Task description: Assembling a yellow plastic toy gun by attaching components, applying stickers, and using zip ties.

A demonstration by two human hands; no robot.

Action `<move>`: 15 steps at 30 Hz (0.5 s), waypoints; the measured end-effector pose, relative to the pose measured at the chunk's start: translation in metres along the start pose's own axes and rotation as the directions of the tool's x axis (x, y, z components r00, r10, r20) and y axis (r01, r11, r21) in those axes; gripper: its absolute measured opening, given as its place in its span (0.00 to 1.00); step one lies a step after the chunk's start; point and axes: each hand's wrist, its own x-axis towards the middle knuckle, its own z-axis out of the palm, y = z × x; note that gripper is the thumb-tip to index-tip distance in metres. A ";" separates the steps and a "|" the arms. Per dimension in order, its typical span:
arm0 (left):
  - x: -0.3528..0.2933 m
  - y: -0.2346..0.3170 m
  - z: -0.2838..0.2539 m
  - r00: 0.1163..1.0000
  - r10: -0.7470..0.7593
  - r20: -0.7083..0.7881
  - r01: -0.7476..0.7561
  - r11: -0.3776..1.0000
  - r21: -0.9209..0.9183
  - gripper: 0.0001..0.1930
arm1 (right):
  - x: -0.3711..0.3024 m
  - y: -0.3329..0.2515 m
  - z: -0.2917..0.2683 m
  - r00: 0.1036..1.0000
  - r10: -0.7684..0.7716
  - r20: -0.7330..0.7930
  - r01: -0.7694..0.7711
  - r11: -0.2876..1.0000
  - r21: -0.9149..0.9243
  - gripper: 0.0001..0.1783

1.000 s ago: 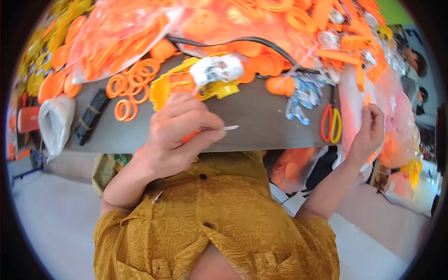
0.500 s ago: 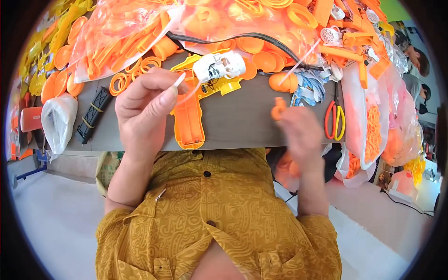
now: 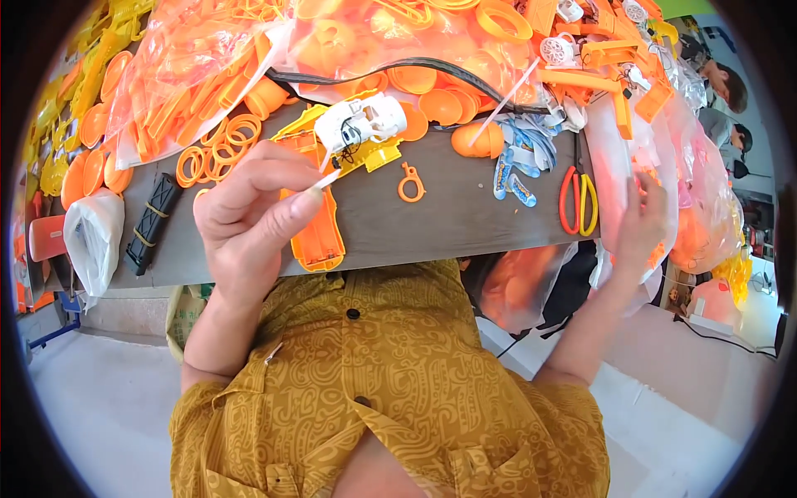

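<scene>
My left hand [image 3: 253,216] is closed, pinching a thin white strip [image 3: 327,178] between thumb and fingertip. Just beyond it lies an orange and yellow toy-gun shell half [image 3: 320,236], its handle toward me. On the shell sits a white plastic mechanism [image 3: 361,122] with dark wires. Right of the shell, a small orange trigger-like piece with a ring [image 3: 411,183] rests on the table. My right hand [image 3: 643,224] reaches to a translucent bag [image 3: 610,158] of small orange parts at the right, its fingers stretched and apart; nothing shows in them.
Red and yellow scissors [image 3: 579,199] lie near the table's right edge, beside blue stickers [image 3: 527,153] and an orange rounded part [image 3: 477,140]. Orange rings [image 3: 193,165] and a black banded bundle [image 3: 151,224] are at left. Bags of orange parts [image 3: 357,41] fill the back.
My right hand has let go of the small orange ringed piece on the table and moved right to the bag. My left hand still pinches the white strip. The view has shifted slightly.
</scene>
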 end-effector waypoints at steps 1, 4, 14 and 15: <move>0.001 0.001 0.001 1.000 0.001 -0.004 -0.001 1.000 0.008 0.04 | 0.009 0.029 -0.001 0.999 -0.015 0.036 0.021 0.987 -0.159 0.13; 0.006 0.002 0.002 0.999 0.029 0.041 -0.029 0.999 0.016 0.04 | 0.023 0.068 -0.011 0.932 0.180 0.315 -0.120 0.973 -0.199 0.15; 0.001 0.004 0.007 0.998 -0.008 0.057 0.004 0.998 0.069 0.04 | 0.021 0.078 -0.019 0.852 0.216 0.477 -0.313 0.940 0.133 0.10; 0.001 0.005 0.008 0.998 -0.013 0.059 0.008 0.995 0.097 0.04 | 0.017 0.084 -0.018 0.880 0.188 0.437 -0.286 0.943 0.171 0.11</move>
